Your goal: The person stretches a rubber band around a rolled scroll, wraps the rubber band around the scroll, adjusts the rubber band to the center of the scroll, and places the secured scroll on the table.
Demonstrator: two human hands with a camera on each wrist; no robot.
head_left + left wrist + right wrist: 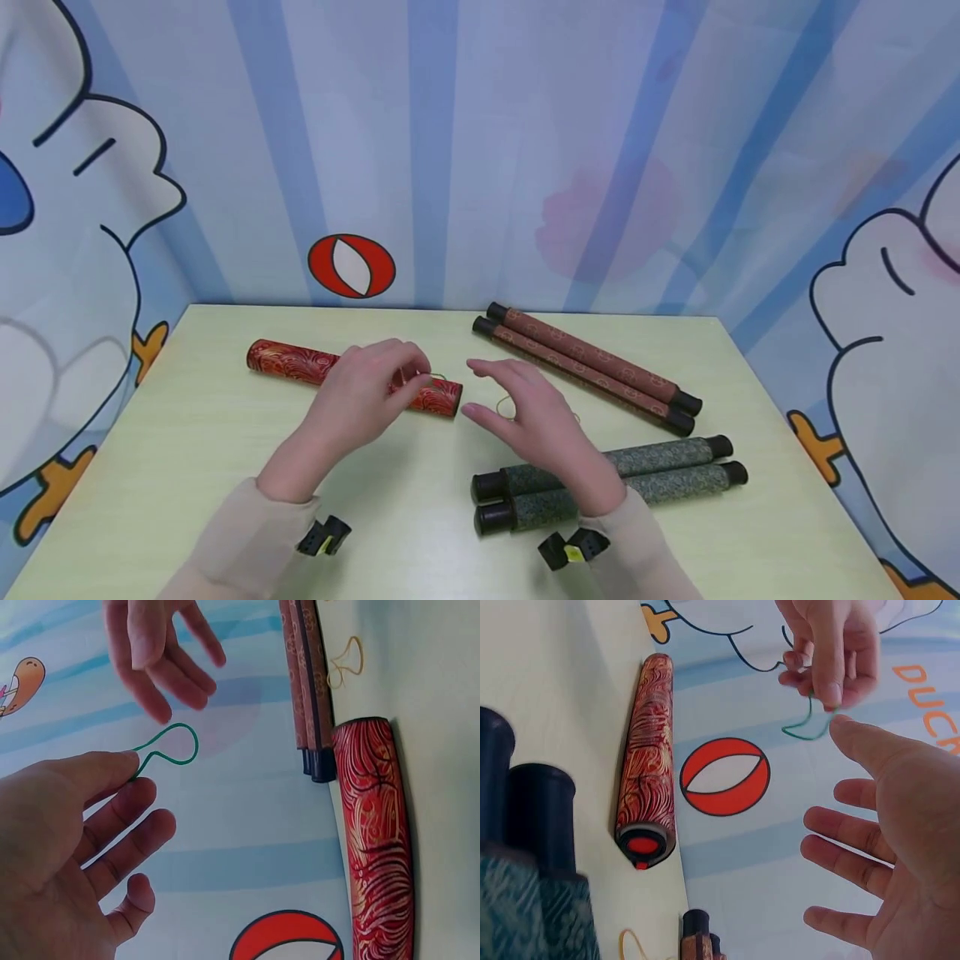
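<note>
Between thumb and index finger my left hand pinches a green rubber band, whose loop hangs out past the fingertips. My right hand faces it from the right with fingers apart and relaxed; in the right wrist view its thumb tip is close to the band, and whether they touch I cannot tell. Below and behind the left hand lies a red roll with a gold swirl pattern, partly hidden by that hand. A yellow rubber band lies on the table, mostly covered by the right hand in the head view.
Two brown patterned scrolls with black end knobs lie side by side at the back right. Two green-grey scrolls with black ends lie nearer, partly under the right forearm. A printed curtain stands behind the pale table.
</note>
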